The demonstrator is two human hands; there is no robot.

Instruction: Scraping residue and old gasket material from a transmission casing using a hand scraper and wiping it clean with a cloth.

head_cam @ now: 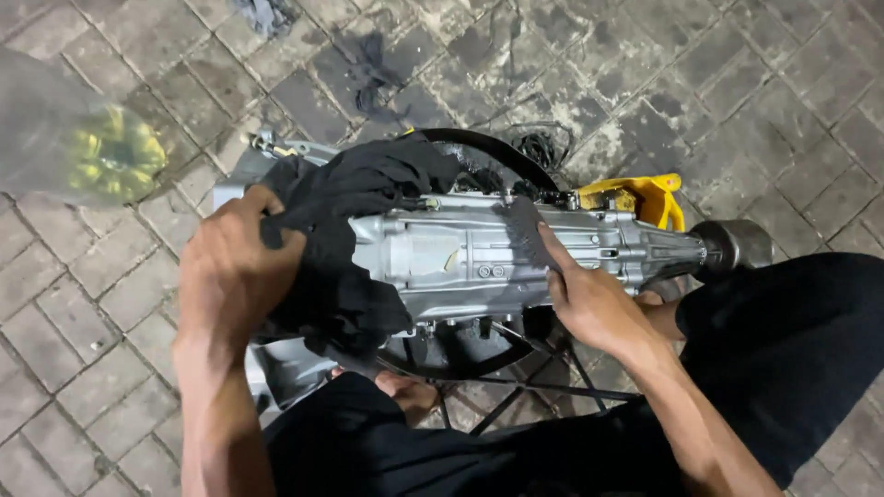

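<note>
A silver metal gearbox (479, 253) lies lengthwise across a black tyre (479, 152) on the paved ground. My left hand (235, 271) presses a black cloth (345, 216) against the wide bell-housing end of the gearbox. My right hand (585, 294) rests on the narrower middle of the casing, its fingers holding a small dark piece of abrasive sheet (527, 230) flat against the metal. The tail shaft (732, 244) sticks out to the right.
A yellow plastic object (645, 198) sits behind the gearbox. A blurred clear bag with yellow contents (106, 152) is at the left. Dark rags (373, 69) lie on the grey paving bricks (92, 304). My knees in black trousers (792, 340) frame the bottom.
</note>
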